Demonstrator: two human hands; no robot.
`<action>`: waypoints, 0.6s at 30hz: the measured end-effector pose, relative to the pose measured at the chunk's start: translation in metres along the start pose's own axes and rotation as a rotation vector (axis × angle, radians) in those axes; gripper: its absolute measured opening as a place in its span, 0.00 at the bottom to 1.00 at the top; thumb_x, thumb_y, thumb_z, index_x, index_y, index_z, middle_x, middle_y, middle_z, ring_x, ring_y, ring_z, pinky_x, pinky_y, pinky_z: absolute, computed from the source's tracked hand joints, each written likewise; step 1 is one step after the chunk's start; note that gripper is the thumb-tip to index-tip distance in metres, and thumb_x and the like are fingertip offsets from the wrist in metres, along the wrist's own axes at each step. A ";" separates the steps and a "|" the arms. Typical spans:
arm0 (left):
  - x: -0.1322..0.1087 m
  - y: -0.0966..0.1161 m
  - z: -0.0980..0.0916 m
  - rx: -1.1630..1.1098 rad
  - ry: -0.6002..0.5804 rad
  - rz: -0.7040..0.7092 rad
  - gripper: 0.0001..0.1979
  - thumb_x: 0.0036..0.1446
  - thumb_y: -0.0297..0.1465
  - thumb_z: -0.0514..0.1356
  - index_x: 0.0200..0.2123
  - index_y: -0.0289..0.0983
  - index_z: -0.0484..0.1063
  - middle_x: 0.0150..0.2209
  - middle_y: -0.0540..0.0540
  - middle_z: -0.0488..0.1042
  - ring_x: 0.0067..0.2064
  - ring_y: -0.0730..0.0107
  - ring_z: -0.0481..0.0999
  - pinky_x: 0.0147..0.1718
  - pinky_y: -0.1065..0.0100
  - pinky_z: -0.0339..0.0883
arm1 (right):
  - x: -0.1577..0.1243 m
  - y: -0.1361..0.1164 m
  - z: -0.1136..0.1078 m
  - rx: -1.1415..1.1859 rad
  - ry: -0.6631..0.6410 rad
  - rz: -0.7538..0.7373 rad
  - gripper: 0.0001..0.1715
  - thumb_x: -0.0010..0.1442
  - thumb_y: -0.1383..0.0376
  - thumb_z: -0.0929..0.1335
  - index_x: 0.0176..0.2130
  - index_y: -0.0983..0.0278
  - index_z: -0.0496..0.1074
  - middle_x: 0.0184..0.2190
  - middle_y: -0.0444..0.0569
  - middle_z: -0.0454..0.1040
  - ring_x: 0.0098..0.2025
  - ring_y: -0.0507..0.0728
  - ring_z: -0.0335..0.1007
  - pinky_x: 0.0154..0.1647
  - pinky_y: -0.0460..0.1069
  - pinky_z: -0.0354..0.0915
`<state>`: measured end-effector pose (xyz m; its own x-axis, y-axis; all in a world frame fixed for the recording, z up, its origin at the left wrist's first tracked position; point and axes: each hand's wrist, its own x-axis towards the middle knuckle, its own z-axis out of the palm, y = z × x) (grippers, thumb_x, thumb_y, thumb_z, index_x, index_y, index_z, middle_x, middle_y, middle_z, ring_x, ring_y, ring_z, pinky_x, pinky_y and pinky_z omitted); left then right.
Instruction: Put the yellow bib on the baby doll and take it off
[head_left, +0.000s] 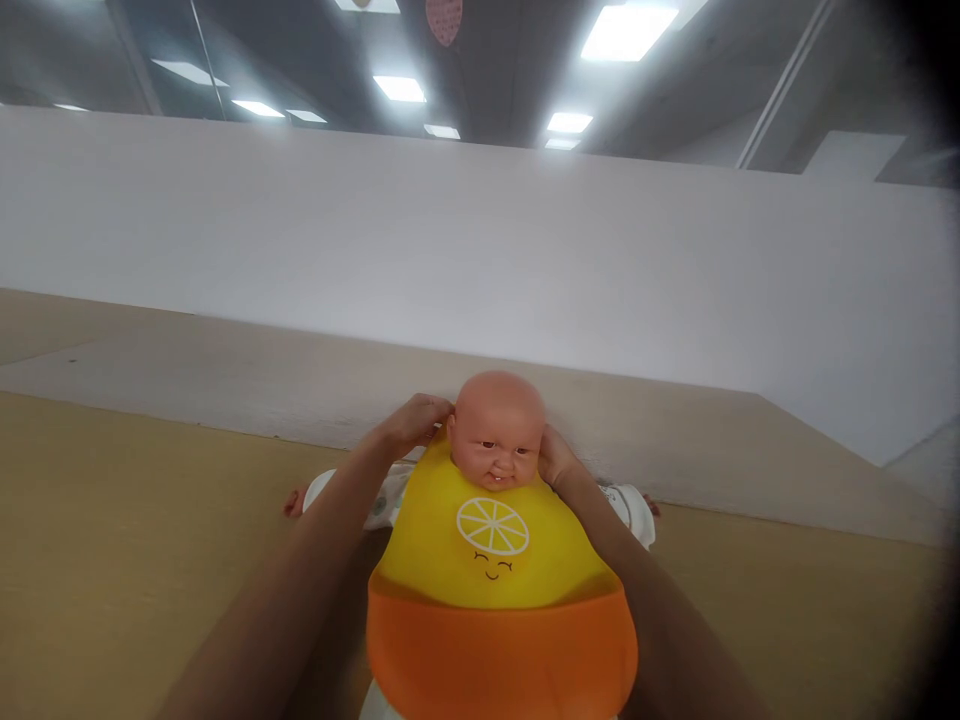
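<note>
A baby doll (499,428) sits upright on a tan table (112,540), facing me. It wears a yellow bib (491,545) with a lemon face print and an orange catch pocket at the bottom. My left hand (411,422) is curled at the left side of the doll's neck, fingers closed on the bib's neck strap. My right hand (556,460) reaches behind the right side of the neck; its fingers are hidden by the doll's head. The doll's white sleeves (634,505) stick out to both sides.
A lighter table panel (225,375) runs behind the doll, and a white partition wall (450,250) stands behind that. Ceiling lights show above the wall.
</note>
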<state>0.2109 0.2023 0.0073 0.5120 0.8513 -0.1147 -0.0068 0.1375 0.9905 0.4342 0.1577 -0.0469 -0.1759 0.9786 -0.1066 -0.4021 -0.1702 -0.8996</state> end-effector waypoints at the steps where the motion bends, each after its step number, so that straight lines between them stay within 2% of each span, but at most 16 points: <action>1: -0.004 0.004 0.002 0.086 0.015 -0.023 0.04 0.40 0.29 0.60 0.20 0.34 0.70 0.21 0.51 0.69 0.23 0.75 0.62 0.23 0.71 0.53 | -0.001 -0.001 0.001 -0.002 -0.001 0.002 0.21 0.45 0.56 0.68 0.40 0.59 0.77 0.39 0.51 0.80 0.51 0.65 0.71 0.50 0.59 0.69; 4: -0.012 0.014 0.006 0.364 0.027 -0.054 0.06 0.40 0.32 0.57 0.23 0.35 0.69 0.23 0.51 0.69 0.24 0.73 0.64 0.24 0.70 0.57 | -0.004 -0.004 0.004 -0.011 0.002 0.019 0.20 0.44 0.56 0.68 0.38 0.58 0.77 0.38 0.51 0.80 0.50 0.64 0.71 0.51 0.58 0.68; 7: -0.013 0.018 0.008 0.511 0.003 -0.069 0.07 0.38 0.33 0.54 0.23 0.36 0.67 0.23 0.51 0.68 0.23 0.72 0.64 0.24 0.68 0.58 | -0.006 -0.006 0.005 0.000 0.001 0.049 0.19 0.43 0.56 0.68 0.37 0.58 0.77 0.38 0.51 0.80 0.49 0.64 0.71 0.51 0.57 0.68; 15: -0.010 0.017 0.004 0.616 -0.014 -0.054 0.08 0.36 0.31 0.53 0.24 0.36 0.68 0.21 0.52 0.63 0.22 0.73 0.61 0.21 0.70 0.54 | -0.005 -0.006 0.006 -0.032 -0.009 0.032 0.19 0.42 0.53 0.68 0.35 0.58 0.75 0.37 0.50 0.79 0.49 0.62 0.70 0.50 0.56 0.68; 18: -0.014 0.019 0.001 0.582 -0.123 0.021 0.09 0.37 0.29 0.53 0.25 0.35 0.70 0.24 0.51 0.68 0.26 0.73 0.63 0.23 0.71 0.55 | -0.005 -0.006 0.006 -0.079 0.050 -0.070 0.16 0.43 0.55 0.68 0.34 0.58 0.74 0.37 0.49 0.79 0.50 0.62 0.69 0.51 0.55 0.68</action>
<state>0.2046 0.1928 0.0282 0.6128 0.7811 -0.1194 0.4365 -0.2086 0.8752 0.4322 0.1527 -0.0381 -0.1045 0.9926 -0.0616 -0.3391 -0.0938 -0.9361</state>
